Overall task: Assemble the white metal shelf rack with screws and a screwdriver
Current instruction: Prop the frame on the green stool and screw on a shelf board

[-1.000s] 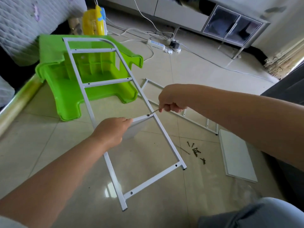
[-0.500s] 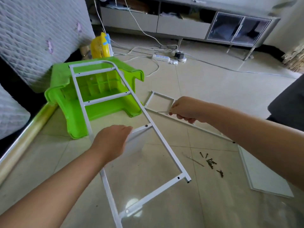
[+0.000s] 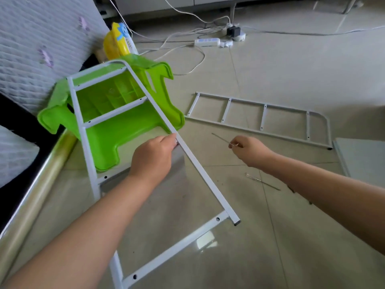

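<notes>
Both my hands have shifted: right hand [image 3: 249, 151], pulled off the frame [image 3: 200, 170], pinches a thin screwdriver [image 3: 220, 139]; left hand [image 3: 154, 157] grasps the crossbar; tiled floor [image 3: 281, 76].

My left hand [image 3: 153, 157] over the frame's [image 3: 200, 174] middle rung; shelf panel [image 3: 362, 157] cropped at three o'clock.

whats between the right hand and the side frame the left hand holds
In the head view, only the thin tool the right hand pinches, over bare floor, short of the side frame.
</notes>
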### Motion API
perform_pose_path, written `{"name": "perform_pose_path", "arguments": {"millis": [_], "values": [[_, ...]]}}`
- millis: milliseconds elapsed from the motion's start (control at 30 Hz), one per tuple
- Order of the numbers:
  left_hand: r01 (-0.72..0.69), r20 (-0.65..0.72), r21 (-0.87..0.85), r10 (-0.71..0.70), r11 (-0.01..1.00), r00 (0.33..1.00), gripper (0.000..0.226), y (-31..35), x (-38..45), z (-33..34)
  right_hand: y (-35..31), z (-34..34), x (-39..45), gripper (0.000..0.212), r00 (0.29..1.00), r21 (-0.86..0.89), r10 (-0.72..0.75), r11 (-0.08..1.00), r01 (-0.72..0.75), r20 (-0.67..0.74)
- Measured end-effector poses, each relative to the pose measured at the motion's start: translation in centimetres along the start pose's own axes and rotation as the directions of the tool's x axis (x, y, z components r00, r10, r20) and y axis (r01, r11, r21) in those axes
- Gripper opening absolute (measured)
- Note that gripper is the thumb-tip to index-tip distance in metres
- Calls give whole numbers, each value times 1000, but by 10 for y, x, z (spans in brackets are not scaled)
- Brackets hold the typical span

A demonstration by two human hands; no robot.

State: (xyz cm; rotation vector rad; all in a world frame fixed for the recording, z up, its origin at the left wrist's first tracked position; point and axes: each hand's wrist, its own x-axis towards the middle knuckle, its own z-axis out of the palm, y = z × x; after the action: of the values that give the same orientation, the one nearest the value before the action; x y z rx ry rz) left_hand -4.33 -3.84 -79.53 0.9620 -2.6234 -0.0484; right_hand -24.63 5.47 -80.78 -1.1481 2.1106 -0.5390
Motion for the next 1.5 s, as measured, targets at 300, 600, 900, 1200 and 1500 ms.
{"name": "perform_pose_path", "arguments": {"millis": [300, 600, 900, 1200, 1500], "values": [[6, -61, 56, -2, 998, 998, 32, -12, 3, 2, 1, 13, 20, 28, 995, 33, -73, 997, 71, 65], [283, 19, 97, -286, 954, 958, 23, -15, 30, -3, 31, 25, 33, 31, 997, -74, 28, 997, -22, 77], [407, 125, 91, -416, 909, 901, 46, 6, 39, -3, 79, 45, 34, 29, 994, -278, 79, 959, -55, 77], [426, 281, 178, -460, 887, 842, 66, 52, 37, 1, 123, 62, 25, 32, 998, -477, 59, 877, -47, 9], [419, 340, 90, -424, 903, 840, 54, 71, 31, 2, 164, 91, 20, 29, 994, -567, 106, 820, -81, 11]]}}
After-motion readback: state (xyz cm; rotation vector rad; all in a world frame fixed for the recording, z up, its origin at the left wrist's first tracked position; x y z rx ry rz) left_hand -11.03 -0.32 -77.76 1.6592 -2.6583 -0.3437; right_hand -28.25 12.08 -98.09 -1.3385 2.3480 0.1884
